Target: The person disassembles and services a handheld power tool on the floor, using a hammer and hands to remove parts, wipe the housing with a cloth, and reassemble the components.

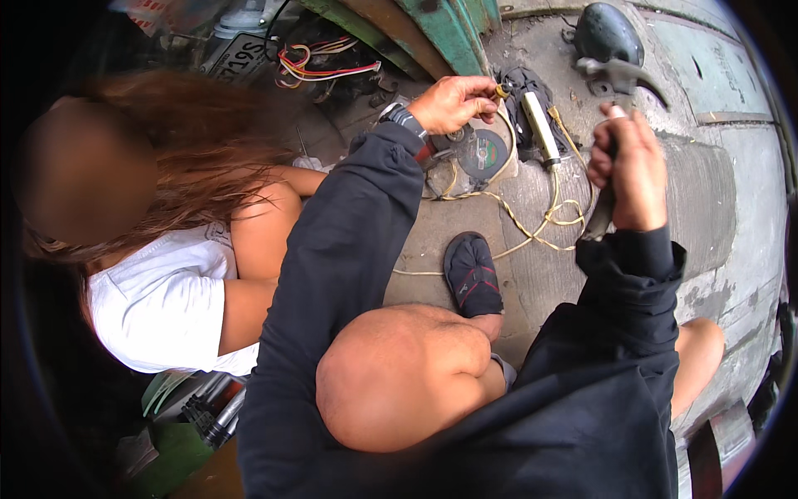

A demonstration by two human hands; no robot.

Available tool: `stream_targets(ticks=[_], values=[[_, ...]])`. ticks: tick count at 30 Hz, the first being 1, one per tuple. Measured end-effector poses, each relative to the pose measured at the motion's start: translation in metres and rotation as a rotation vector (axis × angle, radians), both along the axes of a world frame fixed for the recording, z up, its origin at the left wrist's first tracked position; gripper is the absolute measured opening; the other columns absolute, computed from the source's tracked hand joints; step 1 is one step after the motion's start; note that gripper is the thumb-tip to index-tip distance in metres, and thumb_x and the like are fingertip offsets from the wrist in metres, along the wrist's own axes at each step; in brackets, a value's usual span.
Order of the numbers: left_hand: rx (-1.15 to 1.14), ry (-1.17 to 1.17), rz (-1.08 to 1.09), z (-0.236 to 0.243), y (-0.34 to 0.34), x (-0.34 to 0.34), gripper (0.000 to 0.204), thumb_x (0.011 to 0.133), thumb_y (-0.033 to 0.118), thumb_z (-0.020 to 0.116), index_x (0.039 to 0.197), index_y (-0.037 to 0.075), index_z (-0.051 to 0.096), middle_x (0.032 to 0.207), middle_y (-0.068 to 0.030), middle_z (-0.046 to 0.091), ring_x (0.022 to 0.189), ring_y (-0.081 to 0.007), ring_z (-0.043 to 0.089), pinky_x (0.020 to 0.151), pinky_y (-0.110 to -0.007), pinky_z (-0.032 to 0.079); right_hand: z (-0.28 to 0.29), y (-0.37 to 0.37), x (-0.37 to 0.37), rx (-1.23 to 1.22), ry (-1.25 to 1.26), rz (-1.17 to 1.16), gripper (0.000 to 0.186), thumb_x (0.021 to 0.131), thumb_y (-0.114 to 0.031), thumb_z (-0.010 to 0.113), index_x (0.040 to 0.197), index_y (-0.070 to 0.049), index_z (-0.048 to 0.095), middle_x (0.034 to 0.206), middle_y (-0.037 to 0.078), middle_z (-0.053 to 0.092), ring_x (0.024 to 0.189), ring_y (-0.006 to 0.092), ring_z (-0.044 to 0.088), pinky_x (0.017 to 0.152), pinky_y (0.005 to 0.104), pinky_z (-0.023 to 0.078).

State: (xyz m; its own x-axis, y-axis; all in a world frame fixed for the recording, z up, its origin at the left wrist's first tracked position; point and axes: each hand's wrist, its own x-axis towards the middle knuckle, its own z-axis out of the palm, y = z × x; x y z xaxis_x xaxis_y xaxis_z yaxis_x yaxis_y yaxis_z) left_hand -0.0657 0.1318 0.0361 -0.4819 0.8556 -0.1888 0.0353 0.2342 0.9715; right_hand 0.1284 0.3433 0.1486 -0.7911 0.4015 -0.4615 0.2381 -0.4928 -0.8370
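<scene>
My left hand (453, 106), with a watch (402, 121) at its wrist, pinches a small brass-coloured piece (502, 91) between thumb and fingers. Directly below it lies a dark cutting disc (484, 155), beside what looks like a power tool partly covered by my wrist. My right hand (632, 170) is wrapped around the handle of a claw hammer (625, 76). The hammer is raised, its metal head pointing away from me and its handle end showing below my fist. Behind the head sits a dark rounded metal object (607, 35).
A white power strip (540, 129) and a tangled pale cord (549, 223) lie between my hands, near dark cloth (522, 83). A person in a white shirt (158, 308) sits close on my left. Coloured wires (320, 66) and a green metal post (445, 37) stand farther off.
</scene>
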Motion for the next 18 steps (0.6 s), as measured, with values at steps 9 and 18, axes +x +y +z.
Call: stream_targets(ticks=[9, 18], values=[[-0.140, 0.204, -0.152, 0.009, 0.013, 0.004, 0.016, 0.097, 0.006, 0.060, 0.111, -0.002, 0.063, 0.088, -0.0027, 0.067, 0.081, -0.0110, 0.065, 0.078, -0.029, 0.054, -0.050, -0.026, 0.001, 0.184, -0.002, 0.191, 0.018, 0.105, -0.027, 0.050, 0.101, -0.010, 0.048, 0.070, -0.001, 0.049, 0.047, 0.0068, 0.043, 0.040, 0.0239, 0.035], [-0.190, 0.199, -0.173, 0.009, 0.013, 0.003, 0.017, 0.097, 0.005, 0.059, 0.112, -0.002, 0.062, 0.089, -0.0028, 0.066, 0.082, -0.0108, 0.065, 0.078, -0.029, 0.056, 0.022, 0.082, 0.021, 0.268, 0.483, -0.196, 0.025, 0.099, -0.030, 0.056, 0.085, -0.010, 0.054, 0.069, 0.000, 0.045, 0.054, 0.0098, 0.041, 0.049, 0.0268, 0.035]])
